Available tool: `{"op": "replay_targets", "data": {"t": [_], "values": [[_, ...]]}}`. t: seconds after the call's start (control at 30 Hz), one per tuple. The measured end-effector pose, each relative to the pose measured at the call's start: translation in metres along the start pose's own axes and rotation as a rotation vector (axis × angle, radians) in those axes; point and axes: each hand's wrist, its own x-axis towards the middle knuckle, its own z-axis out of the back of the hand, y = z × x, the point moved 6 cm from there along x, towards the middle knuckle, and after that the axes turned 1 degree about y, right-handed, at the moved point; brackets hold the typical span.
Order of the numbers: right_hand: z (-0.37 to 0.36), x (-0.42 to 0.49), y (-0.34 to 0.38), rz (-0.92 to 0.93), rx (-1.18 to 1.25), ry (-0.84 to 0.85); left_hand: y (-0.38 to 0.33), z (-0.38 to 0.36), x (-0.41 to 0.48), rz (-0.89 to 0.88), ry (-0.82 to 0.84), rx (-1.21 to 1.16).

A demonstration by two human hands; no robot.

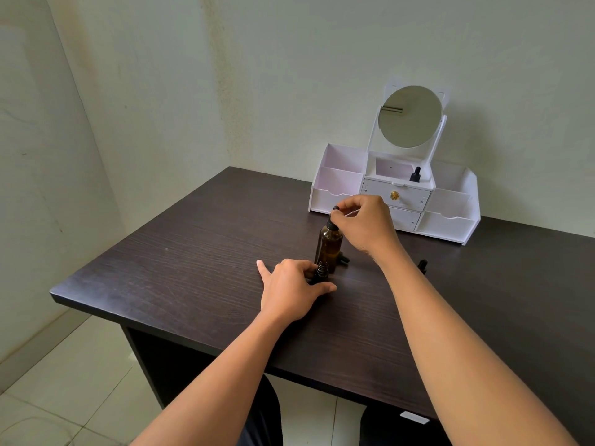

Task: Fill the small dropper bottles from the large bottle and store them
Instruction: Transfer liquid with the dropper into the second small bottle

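Right hand (pixel 363 223): pinches dropper cap (pixel 330 224) atop amber bottle (pixel 328 247).
Left hand (pixel 289 289): grips small uncapped bottle (pixel 321 272), 6 o'clock of it.

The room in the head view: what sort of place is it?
Probably a private room at home: a dark wood-grain desk set in a corner of bare pale walls, a white cosmetics organiser with a round mirror, and a tiled floor.
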Motion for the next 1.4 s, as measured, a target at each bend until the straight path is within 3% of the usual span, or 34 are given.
{"op": "replay_targets", "data": {"t": [0.37,0.97,1.4], "values": [[-0.002,-0.003,0.005,0.020,-0.007,0.015,0.001,-0.001,0.001,0.005,0.005,0.011],[0.061,-0.017,0.045,0.242,0.294,-0.347,0.001,0.000,0.001,0.018,0.002,-0.003],[0.052,-0.065,0.023,0.271,0.385,-0.383,-0.002,0.002,-0.002,0.018,0.007,-0.001]]}}
